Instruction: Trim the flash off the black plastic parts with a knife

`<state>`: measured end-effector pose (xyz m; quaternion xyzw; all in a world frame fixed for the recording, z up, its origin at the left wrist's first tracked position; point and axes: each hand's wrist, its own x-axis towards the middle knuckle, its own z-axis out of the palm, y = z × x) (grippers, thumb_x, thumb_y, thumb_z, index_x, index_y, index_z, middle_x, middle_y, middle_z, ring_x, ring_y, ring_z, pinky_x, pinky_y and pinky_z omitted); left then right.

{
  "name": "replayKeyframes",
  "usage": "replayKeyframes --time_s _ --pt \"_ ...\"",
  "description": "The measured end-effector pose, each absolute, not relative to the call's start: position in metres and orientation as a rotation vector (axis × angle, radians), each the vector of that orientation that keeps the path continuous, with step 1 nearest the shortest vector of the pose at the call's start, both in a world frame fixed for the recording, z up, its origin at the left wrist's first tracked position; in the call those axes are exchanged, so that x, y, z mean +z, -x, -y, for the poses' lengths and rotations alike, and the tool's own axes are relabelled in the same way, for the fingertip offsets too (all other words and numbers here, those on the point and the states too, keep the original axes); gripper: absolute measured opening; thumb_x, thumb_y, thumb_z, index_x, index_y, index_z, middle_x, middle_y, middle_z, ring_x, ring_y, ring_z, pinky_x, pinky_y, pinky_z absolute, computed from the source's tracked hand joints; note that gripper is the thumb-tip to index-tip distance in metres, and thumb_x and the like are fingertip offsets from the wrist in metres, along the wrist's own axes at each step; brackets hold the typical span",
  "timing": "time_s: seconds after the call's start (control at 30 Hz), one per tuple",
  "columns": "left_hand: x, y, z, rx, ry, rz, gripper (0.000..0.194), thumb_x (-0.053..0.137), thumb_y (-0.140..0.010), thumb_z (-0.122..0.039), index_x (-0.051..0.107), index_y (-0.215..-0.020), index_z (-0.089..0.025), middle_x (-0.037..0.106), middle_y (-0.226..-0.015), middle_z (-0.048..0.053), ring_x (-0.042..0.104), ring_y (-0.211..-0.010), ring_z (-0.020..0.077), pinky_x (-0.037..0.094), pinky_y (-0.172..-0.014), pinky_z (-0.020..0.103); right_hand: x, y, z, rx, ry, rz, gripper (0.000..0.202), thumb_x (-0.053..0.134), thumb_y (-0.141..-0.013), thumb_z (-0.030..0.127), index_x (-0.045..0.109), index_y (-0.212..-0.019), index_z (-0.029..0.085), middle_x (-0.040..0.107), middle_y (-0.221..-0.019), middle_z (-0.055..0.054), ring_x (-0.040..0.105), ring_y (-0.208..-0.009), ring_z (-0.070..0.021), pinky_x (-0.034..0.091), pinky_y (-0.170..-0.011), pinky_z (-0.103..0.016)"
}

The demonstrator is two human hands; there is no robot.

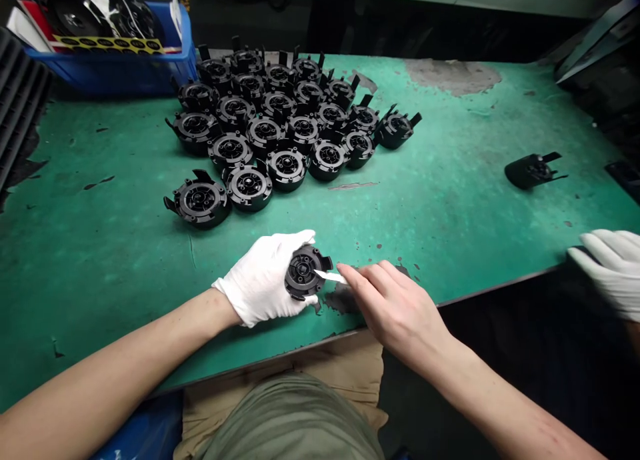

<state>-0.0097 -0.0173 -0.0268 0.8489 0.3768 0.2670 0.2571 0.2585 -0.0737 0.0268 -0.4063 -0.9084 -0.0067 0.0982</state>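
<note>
My left hand (pixel 270 277), in a white glove, is wrapped round a round black plastic part (pixel 303 271) near the front edge of the green table (pixel 465 240). The part's ringed face is turned up, with tabs at its rim. Bare and closed, my right hand (pixel 390 297) pinches a thin white pointed tool (pixel 330 276). The tool's tip lies over the face of the part, close to its centre; whether it touches cannot be made out. Several similar black parts (pixel 249 185) stand in a cluster farther back on the table.
A blue bin (pixel 115 73) with black parts in it sits at the back left. One black part (pixel 530 171) lies apart on the right. Another person's white-gloved hand (pixel 615 267) is at the right edge. Dark ridged trays (pixel 23 107) stand at far left.
</note>
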Motion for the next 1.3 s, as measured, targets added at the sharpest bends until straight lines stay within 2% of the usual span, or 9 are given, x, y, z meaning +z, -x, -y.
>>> replayKeyframes --time_s 0.13,0.23,0.33,0.43,0.6,0.8,1.03,1.2,1.3 --pt "-0.023 0.014 0.016 0.752 -2.307 -0.901 0.098 0.080 -0.076 -0.042 0.037 -0.160 -0.017 0.069 -0.141 0.020 0.072 -0.128 0.0408 0.058 -0.113 0.055 0.024 -0.271 0.077 0.305 1.198 2.437 0.046 0.053 -0.107 0.007 0.052 -0.152 0.016 0.069 -0.103 -0.009 0.062 -0.088 -0.0212 0.055 -0.079 -0.034" --pt "-0.022 0.017 0.019 0.689 -2.355 -0.836 0.103 0.079 -0.077 -0.037 0.030 -0.165 -0.017 0.067 -0.146 0.021 0.068 -0.134 0.0419 0.055 -0.117 0.057 0.024 -0.282 0.071 0.425 1.269 2.355 0.037 0.053 -0.110 0.012 0.058 -0.146 0.018 0.069 -0.099 -0.006 0.065 -0.083 -0.0170 0.054 -0.075 -0.030" --pt "-0.024 0.018 0.020 0.647 -2.394 -0.848 0.120 0.091 -0.071 -0.059 0.031 -0.165 -0.014 0.061 -0.152 0.026 0.062 -0.141 0.0477 0.052 -0.119 0.061 0.024 -0.288 0.057 0.446 1.238 2.506 0.031 0.052 -0.113 0.022 0.061 -0.143 0.017 0.071 -0.100 -0.006 0.068 -0.081 -0.0166 0.053 -0.071 -0.029" --pt "-0.026 0.014 0.019 0.648 -2.377 -0.878 0.131 0.092 -0.060 -0.080 0.040 -0.160 -0.014 0.067 -0.143 0.025 0.068 -0.131 0.0473 0.056 -0.114 0.062 0.024 -0.288 0.041 0.357 1.166 2.695 0.032 0.049 -0.115 0.031 0.063 -0.140 0.016 0.073 -0.102 -0.006 0.069 -0.080 -0.0170 0.050 -0.065 -0.029" --pt "-0.026 0.010 0.016 0.622 -2.339 -0.908 0.110 0.093 -0.065 -0.072 0.052 -0.151 -0.016 0.072 -0.135 0.020 0.073 -0.122 0.0422 0.059 -0.109 0.057 0.029 -0.279 0.034 0.106 1.079 2.897 0.033 0.042 -0.117 0.032 0.066 -0.136 0.016 0.069 -0.089 -0.002 0.064 -0.066 -0.0154 0.036 -0.056 -0.032" --pt "-0.031 0.011 0.016 0.679 -2.362 -0.887 0.109 0.092 -0.066 -0.074 0.053 -0.147 -0.014 0.072 -0.135 0.021 0.073 -0.123 0.0418 0.059 -0.110 0.056 0.037 -0.266 0.054 0.002 1.303 2.929 0.033 0.041 -0.117 0.030 0.066 -0.131 0.015 0.066 -0.082 0.000 0.054 -0.053 -0.0148 0.024 -0.053 -0.037" --pt "-0.025 0.008 0.014 0.587 -2.314 -0.887 0.096 0.090 -0.067 -0.075 0.060 -0.136 -0.015 0.074 -0.129 0.020 0.074 -0.122 0.0416 0.058 -0.109 0.055 0.042 -0.274 0.035 0.024 1.097 3.067 0.030 0.040 -0.117 0.028 0.065 -0.127 0.015 0.063 -0.081 0.000 0.054 -0.058 -0.0160 0.022 -0.056 -0.038" --pt "-0.023 0.008 0.012 0.531 -2.282 -0.883 0.090 0.092 -0.067 -0.073 0.063 -0.131 -0.017 0.073 -0.132 0.019 0.072 -0.124 0.0424 0.056 -0.112 0.055 0.046 -0.279 0.017 0.085 0.940 3.205 0.021 0.050 -0.111 0.018 0.063 -0.127 0.014 0.063 -0.083 0.000 0.056 -0.061 -0.0161 0.023 -0.056 -0.038" --pt "-0.024 0.008 0.012 0.551 -2.273 -0.872 0.090 0.092 -0.067 -0.072 0.062 -0.132 -0.017 0.073 -0.131 0.019 0.073 -0.123 0.0412 0.056 -0.112 0.056 0.047 -0.281 0.012 0.076 0.844 3.243 0.020 0.051 -0.110 0.017 0.064 -0.124 0.014 0.064 -0.083 0.000 0.056 -0.061 -0.0158 0.024 -0.056 -0.037"
